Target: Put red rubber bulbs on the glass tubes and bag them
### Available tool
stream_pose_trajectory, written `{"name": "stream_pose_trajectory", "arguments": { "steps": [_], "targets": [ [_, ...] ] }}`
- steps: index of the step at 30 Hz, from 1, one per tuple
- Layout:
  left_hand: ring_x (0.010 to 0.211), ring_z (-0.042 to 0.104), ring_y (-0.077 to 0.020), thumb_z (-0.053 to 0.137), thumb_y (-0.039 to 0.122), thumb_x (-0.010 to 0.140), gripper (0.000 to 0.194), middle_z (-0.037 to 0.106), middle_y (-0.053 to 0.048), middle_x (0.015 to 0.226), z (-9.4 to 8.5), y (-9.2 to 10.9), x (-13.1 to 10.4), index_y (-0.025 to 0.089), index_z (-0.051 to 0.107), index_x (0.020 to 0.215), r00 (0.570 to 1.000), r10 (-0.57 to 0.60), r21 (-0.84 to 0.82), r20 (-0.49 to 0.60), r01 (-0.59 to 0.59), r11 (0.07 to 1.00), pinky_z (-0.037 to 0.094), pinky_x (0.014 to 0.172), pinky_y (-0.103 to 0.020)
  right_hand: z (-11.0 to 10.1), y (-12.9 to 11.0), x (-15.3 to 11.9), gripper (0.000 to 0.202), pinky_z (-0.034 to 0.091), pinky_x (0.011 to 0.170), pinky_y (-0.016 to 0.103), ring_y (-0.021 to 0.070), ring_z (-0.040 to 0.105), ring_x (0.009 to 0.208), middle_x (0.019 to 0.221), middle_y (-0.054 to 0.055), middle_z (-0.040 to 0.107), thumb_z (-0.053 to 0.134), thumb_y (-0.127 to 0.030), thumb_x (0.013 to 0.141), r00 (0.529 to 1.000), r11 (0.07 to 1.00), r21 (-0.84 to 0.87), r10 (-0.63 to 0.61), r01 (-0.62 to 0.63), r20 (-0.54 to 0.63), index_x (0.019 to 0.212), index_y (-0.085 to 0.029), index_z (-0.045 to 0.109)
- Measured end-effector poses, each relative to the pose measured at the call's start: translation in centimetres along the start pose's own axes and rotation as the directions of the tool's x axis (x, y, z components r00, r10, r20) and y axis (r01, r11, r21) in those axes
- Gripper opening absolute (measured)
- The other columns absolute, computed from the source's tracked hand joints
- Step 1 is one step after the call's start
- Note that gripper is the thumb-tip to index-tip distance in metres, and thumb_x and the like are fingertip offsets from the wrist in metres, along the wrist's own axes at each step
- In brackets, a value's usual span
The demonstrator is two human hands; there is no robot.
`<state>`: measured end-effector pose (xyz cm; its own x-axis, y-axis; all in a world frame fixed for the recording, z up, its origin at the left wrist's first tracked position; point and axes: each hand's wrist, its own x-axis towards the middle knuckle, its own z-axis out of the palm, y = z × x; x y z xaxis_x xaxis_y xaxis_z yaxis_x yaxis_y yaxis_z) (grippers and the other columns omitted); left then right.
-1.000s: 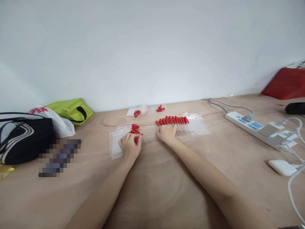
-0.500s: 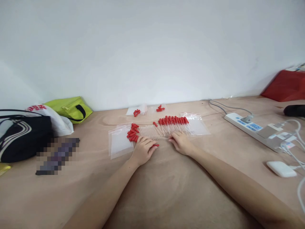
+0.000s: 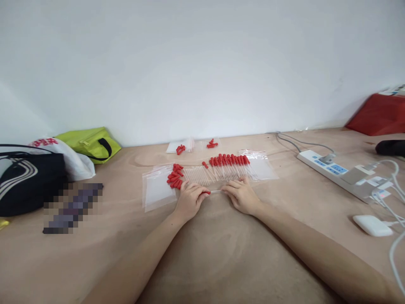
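Observation:
My left hand (image 3: 191, 199) is closed on a small red tip (image 3: 206, 193), its fingers wrapped around most of it. My right hand (image 3: 241, 196) pinches a thin pale stick (image 3: 216, 191), whose free end meets the red tip between my hands. Just beyond lies a row of bare pale sticks (image 3: 196, 175). To its right, several sticks with red tips (image 3: 229, 159) rest side by side on a clear zip bag. Loose red tips (image 3: 175, 177) are heaped by my left fingers, on more clear bags (image 3: 158, 192). One red-tipped stick (image 3: 205, 164) stands out in the bare row.
Small bags with red pieces (image 3: 180, 149) (image 3: 211, 143) lie near the wall. A white power strip (image 3: 329, 166) with plugs and cables, and a white charger (image 3: 372, 225), are on the right. A black bag (image 3: 34, 181), a green pouch (image 3: 91, 143) and a blurred dark item (image 3: 74, 209) are left.
My right hand has drawn a stick out of the row and toward me, lining it up with the red tip in my left hand. The left hand has stayed nearly still.

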<state>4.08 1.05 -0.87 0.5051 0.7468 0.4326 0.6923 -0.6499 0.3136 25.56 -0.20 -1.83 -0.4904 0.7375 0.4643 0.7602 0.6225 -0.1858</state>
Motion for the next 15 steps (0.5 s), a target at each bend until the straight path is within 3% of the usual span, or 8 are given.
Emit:
{"name": "stream_pose_trajectory", "arguments": {
  "steps": [15],
  "targets": [
    [0.071,0.061,-0.0149,0.048,0.031,0.085,0.019,0.068,0.001,0.069,0.19,-0.35,-0.15,0.022,0.061,0.074,0.995,0.098,-0.082,-0.037,-0.101,0.992,0.021,0.096,-0.042,-0.10,0.31,0.52,0.024,0.020,0.077,0.033,0.0121,0.051,0.070,0.079,0.002,0.063,0.041,-0.021,0.085,0.998,0.995,0.076,-0.063,0.062,0.005,0.090,-0.024,0.065]
  ]
}}
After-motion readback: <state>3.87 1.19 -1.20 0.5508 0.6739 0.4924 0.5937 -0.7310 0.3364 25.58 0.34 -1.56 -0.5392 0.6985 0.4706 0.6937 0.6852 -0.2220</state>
